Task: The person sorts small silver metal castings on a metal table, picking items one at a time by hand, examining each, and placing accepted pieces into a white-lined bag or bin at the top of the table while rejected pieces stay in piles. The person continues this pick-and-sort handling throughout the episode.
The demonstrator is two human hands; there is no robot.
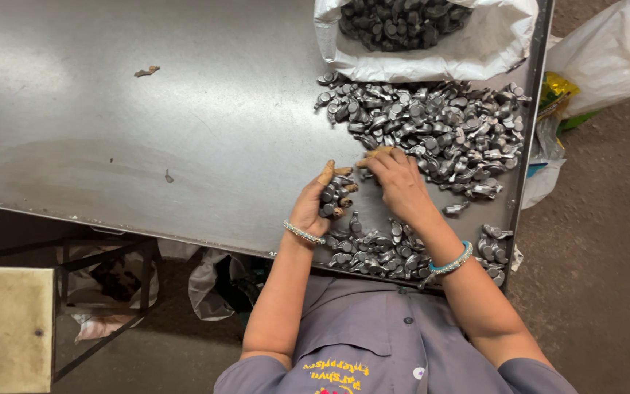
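Cupped and half curled, the left hand [313, 208] has a grip on a small cluster of metal parts [333, 198], short grey pieces with round heads, near the bench [147, 109] front edge. They lie jumbled, so no single long axis shows. Just beside it, the right hand [399, 182] rests palm down, fingers bent onto the big heap of parts [439, 124]; whether it pinches one, I cannot tell. More parts line the front edge [373, 252]. At the far right corner, a white sack [475, 47] holds darker pieces.

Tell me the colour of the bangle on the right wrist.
Turquoise blue with a silvery edge, on the right wrist bangle; head view.
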